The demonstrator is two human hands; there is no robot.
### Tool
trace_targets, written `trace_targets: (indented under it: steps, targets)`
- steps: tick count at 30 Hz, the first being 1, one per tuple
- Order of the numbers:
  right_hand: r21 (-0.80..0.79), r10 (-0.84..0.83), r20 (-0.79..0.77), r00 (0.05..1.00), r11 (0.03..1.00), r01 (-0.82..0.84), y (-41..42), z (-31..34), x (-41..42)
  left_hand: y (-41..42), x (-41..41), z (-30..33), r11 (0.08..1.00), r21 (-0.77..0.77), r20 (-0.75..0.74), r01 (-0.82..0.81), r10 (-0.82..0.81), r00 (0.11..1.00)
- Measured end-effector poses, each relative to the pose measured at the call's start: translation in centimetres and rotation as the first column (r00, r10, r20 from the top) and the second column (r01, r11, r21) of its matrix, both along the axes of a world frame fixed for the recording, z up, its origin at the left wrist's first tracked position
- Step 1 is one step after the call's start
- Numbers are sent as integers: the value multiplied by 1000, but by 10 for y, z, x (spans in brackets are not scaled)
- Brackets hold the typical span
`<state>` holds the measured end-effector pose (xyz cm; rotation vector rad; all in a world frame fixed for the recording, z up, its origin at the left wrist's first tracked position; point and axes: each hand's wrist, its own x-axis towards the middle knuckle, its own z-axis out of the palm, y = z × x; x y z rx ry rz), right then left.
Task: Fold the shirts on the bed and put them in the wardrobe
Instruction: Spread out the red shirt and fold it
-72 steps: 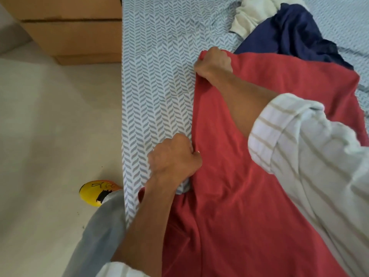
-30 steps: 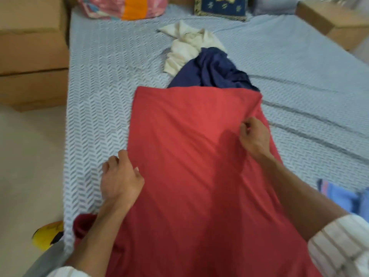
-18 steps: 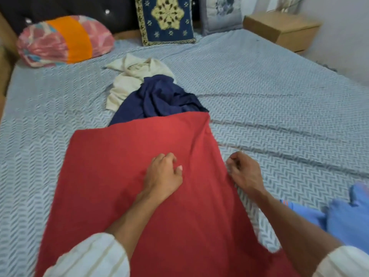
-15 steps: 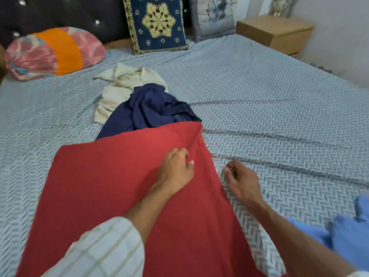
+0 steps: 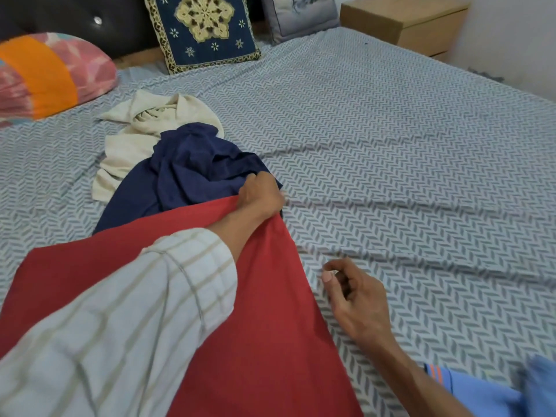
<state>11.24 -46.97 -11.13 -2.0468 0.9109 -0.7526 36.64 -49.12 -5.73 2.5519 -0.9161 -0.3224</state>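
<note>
- Far to the left of your hands, a pink and orange pillow (image 5: 45, 75) rests at the head of the bed (image 5: 406, 164); it plays no part in the job.
- Just beyond your left hand lie a cream shirt (image 5: 135, 136) and a navy shirt (image 5: 186, 176), both crumpled in a heap and not yet folded.
- The red shirt (image 5: 264, 326) is spread flat under your left forearm, its far edge overlapping the navy one. It looks smoothed and perhaps partly folded, so I judge this first fold is only begun.
- Your left hand (image 5: 260, 195) reaches across and grips the far right corner of the red shirt, fingers curled round the cloth.
- Your right hand (image 5: 355, 296) hovers just right of the red shirt's edge, fingers loosely curled, holding nothing.
- Near your right wrist, a light blue garment (image 5: 487, 395) sits at the lower corner; whether it is folded, you cannot tell.
- No wardrobe is in view, so nothing seems put away yet.
</note>
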Motion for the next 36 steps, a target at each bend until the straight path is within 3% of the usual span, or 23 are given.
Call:
trace_targets:
  steps: [4, 7, 9, 13, 17, 19, 22, 25, 30, 36]
  targets:
    - [-24, 24, 21, 999, 999, -24, 3, -1, -1, -1, 4, 14, 994, -61, 17, 91, -90, 996]
    - [-116, 70, -52, 996, 990, -76, 6, -2, -1, 5, 1, 30, 961, 183, -46, 208, -203, 978]
    - [-206, 90, -130, 987, 972, -116, 7, -4, -1, 9, 1, 36, 944, 246, -114, 218, -195, 974]
    - [-262, 84, -146, 986, 957, -121, 10, -8, 2, 8, 5, 37, 983, -2, -83, 184, -184, 979]
    - [-208, 28, -85, 996, 977, -46, 9, -11, 2, 6, 10, 17, 966, -225, -63, 130, -147, 987]
    - [-200, 1, -90, 996, 980, -19, 8, -12, 3, 6, 8, 4, 960, -254, -85, 116, -142, 986]
    - [-236, -30, -136, 990, 972, -3, 8, -16, 6, 8, 4, 1, 966, -178, -98, 188, -208, 973]
    - [-266, -49, -151, 987, 964, 7, 8, -16, 7, 22, -1, 11, 962, -163, -208, 220, -252, 945]
    - [-261, -12, -260, 966, 964, -58, 11, 0, 7, 116, -64, 24, 928, -141, -179, 344, -366, 913]
    - [-116, 80, -409, 909, 984, -138, 46, 22, -10, 311, -150, 28, 965, -53, -232, 258, -264, 936]
